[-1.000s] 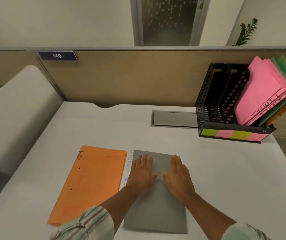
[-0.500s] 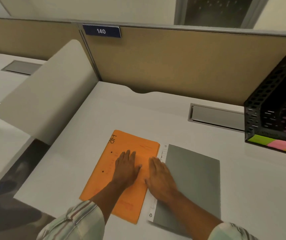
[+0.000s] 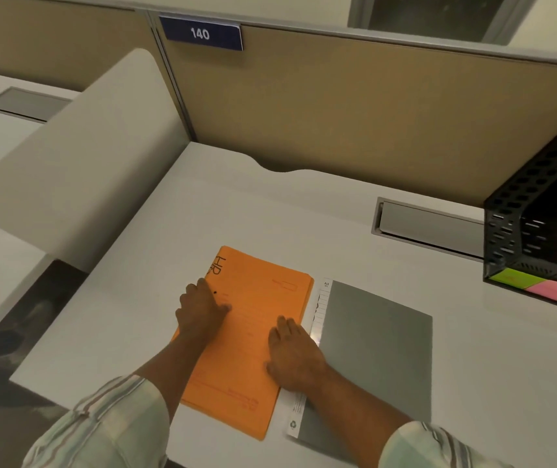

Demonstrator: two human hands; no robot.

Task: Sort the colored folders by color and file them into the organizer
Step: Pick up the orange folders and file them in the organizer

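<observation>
Evidently incomplete: orange folder [image 3: 248,332] and grey folder [image 3: 378,359] lie unfiled near the desk's [image 3: 304,214] front edge, right hand [image 3: 295,354] flat on the orange cover, left hand [image 3: 201,310] at its left edge, grip undeterminable, mesh organizer [image 3: 520,214] at the right edge.

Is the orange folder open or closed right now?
Closed: the orange folder lies flat on the desk, cover down, with the left hand and right hand on it.
</observation>
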